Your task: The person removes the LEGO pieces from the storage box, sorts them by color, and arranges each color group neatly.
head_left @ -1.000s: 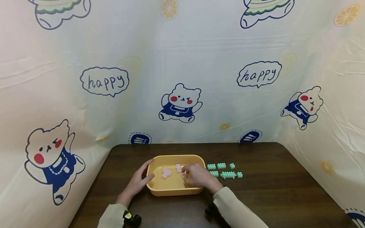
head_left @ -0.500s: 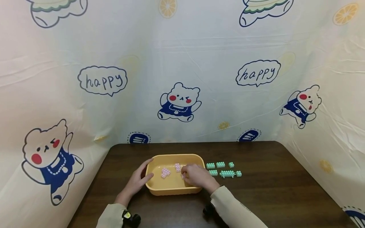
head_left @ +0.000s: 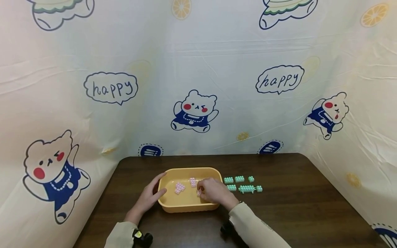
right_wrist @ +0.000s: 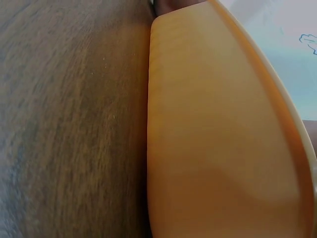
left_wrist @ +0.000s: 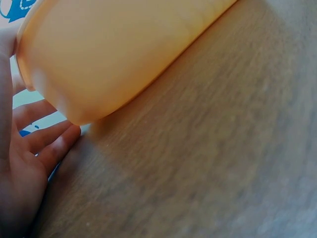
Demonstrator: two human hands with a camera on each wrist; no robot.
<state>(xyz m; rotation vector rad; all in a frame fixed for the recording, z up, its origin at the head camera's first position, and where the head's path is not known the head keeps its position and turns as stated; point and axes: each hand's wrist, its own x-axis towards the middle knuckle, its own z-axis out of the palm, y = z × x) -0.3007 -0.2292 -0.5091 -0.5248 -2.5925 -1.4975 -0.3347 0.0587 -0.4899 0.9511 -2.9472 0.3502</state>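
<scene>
over the tray [head_left: 186,208], right hand [head_left: 213,191] stays

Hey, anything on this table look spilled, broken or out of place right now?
No, nothing stands out. The yellow tray sits on the table with pink bricks inside, and green bricks lie in two rows beside it. The right hand hides part of the tray, though.

Tray [head_left: 189,208]: plain yellow
Inner bricks [head_left: 179,188]: pink
Outer bricks [head_left: 247,188], tray's three o'clock: mint green
Desk [head_left: 291,206]: brown, wood-grained
Backdrop [head_left: 198,74]: whitish, navy-clad bears [head_left: 193,119]
Sleeves [head_left: 255,224]: cream
</scene>
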